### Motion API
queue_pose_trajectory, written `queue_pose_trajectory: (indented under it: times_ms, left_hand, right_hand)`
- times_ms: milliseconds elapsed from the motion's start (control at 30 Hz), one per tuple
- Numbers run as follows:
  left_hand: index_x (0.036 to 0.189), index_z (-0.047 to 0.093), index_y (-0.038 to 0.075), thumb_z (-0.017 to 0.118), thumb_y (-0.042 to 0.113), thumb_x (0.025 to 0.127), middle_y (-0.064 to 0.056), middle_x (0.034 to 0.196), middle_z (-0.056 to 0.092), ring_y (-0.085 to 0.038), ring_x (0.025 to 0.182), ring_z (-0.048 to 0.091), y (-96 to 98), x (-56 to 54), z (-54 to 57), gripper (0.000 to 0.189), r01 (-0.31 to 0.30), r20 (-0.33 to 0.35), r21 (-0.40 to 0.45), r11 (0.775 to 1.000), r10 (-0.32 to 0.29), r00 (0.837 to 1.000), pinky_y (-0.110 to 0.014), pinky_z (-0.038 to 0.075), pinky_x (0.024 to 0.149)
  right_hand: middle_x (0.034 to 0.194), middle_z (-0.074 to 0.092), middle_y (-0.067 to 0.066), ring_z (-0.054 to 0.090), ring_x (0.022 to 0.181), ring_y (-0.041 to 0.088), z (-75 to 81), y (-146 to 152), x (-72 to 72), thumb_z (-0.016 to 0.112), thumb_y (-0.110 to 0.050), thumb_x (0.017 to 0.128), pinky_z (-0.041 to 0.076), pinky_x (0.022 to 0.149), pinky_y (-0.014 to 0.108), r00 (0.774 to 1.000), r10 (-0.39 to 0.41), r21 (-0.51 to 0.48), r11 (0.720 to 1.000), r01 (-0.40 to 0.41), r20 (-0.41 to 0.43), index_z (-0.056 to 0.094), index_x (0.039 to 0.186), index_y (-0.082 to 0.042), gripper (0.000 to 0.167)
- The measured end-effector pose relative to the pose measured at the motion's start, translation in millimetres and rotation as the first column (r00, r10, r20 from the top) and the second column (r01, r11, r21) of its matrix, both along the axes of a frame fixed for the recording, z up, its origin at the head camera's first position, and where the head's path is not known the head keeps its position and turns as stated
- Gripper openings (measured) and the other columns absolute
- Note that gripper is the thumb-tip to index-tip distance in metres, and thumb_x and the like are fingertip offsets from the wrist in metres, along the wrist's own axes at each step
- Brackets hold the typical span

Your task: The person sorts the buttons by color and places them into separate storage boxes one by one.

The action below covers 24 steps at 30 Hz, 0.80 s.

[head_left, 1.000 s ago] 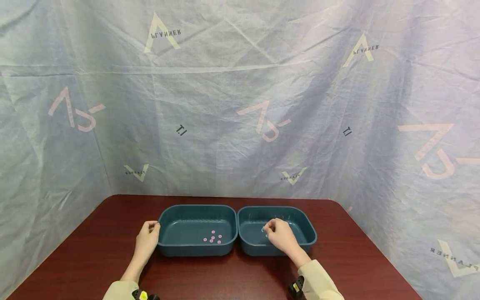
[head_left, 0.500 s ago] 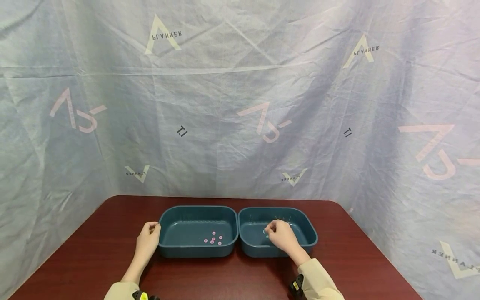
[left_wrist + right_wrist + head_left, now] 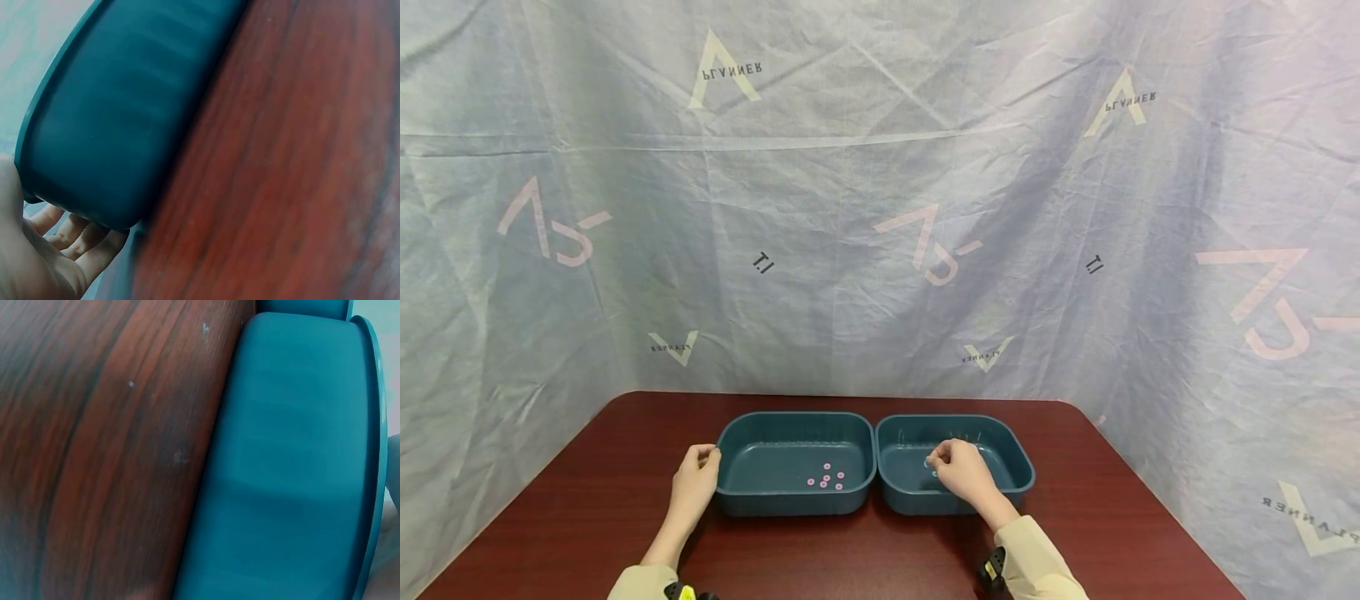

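Two dark teal plastic bins stand side by side, the left bin (image 3: 790, 503) and the smaller right bin (image 3: 917, 502). My left hand (image 3: 695, 482) holds the left bin's outer end at the rim; in the left wrist view its fingers (image 3: 94, 253) curl along the end wall. Several small pink discs with pale centres (image 3: 826, 477) lie on that bin's floor. Inside the right bin, my right hand (image 3: 964, 473) pinches thumb and fingers together at a tiny pale ring-like piece (image 3: 927, 463). Another pale piece (image 3: 935, 474) lies beside the fingers. The right wrist view mostly shows the bin's outer wall (image 3: 287, 444).
Both bins rest on a dark red wood-grain table (image 3: 820, 558), their neighbouring ends touching or nearly so. A pale printed cloth (image 3: 850, 317) hangs behind the table and along both sides.
Almost nothing differs; the camera view shifts slightly. Both hands stay in place, and the pink discs keep their positions.
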<state>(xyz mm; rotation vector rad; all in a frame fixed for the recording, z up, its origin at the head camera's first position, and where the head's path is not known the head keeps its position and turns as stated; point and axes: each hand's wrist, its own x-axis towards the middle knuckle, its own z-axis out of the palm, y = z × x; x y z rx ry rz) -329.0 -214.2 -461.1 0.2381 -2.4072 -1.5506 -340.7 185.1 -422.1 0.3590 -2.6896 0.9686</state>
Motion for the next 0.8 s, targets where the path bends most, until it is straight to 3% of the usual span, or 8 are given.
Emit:
queue_pose_trajectory:
  times_ms: [433, 800]
  left_hand:
    - [0.131, 0.038, -0.005, 0.029, 0.034, 0.101, -0.030, 0.133, 0.043, -0.042, 0.124, 0.040, 1.6, 2.5, 2.5, 0.050, -0.003, 0.001, 0.000, 1.000, 0.003, 1.000, -0.055, 0.035, 0.096]
    - [0.131, 0.038, -0.005, 0.029, 0.033, 0.101, -0.029, 0.132, 0.043, -0.042, 0.123, 0.040, 1.3, 2.3, 3.1, 0.050, -0.006, 0.005, -0.007, 1.000, 0.006, 1.000, -0.054, 0.035, 0.096]
  right_hand:
    - [0.066, 0.058, -0.001, 0.046, 0.054, 0.010, 0.6, 0.5, -0.6, 0.066, -0.011, 0.086, 0.038, 0.050, 0.025, 0.999, -0.005, 0.018, 1.000, 0.005, -0.043, 0.068, 0.080, -0.004, 0.009]
    - [0.071, 0.058, -0.001, 0.048, 0.060, 0.009, 3.5, 2.4, 2.1, 0.068, -0.010, 0.084, 0.041, 0.054, 0.024, 0.997, -0.014, -0.005, 1.000, 0.014, -0.078, 0.067, 0.078, -0.009, 0.006]
